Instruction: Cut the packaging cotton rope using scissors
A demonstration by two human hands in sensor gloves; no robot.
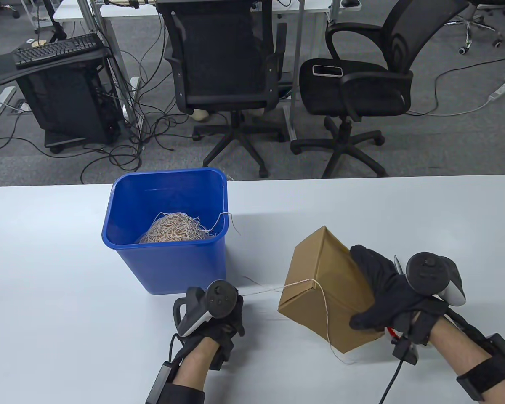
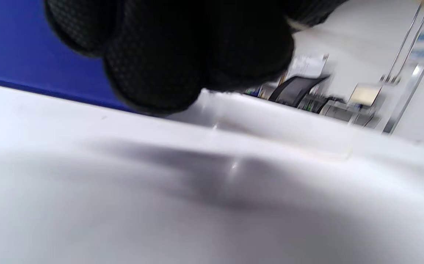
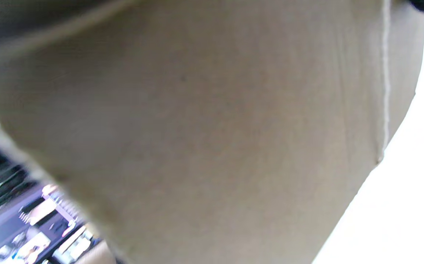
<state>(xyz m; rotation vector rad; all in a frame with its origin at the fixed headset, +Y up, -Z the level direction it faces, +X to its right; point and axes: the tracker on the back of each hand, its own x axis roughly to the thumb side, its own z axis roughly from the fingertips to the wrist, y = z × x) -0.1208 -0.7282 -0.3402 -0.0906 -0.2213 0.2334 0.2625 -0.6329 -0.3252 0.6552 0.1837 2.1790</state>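
A brown cardboard box (image 1: pixel 326 288) is tilted on the white table (image 1: pixel 46 261), with a thin cotton rope (image 1: pixel 324 311) running over it and trailing onto the table. My right hand (image 1: pixel 378 290) grips the box's right side; the box (image 3: pixel 212 139) fills the right wrist view with the rope (image 3: pixel 385 80) down its side. Scissors (image 1: pixel 396 294) with a red handle show behind that hand; how they are held is hidden. My left hand (image 1: pixel 219 311) is closed by the rope that stretches to the box; whether it holds the rope is hidden. Its fingers (image 2: pixel 167 55) are curled.
A blue bin (image 1: pixel 168 229) with a tangle of rope (image 1: pixel 174 229) stands at the table's middle left, right behind my left hand; it also shows in the left wrist view (image 2: pixel 21 66). Two office chairs (image 1: pixel 231 80) stand beyond the table's far edge.
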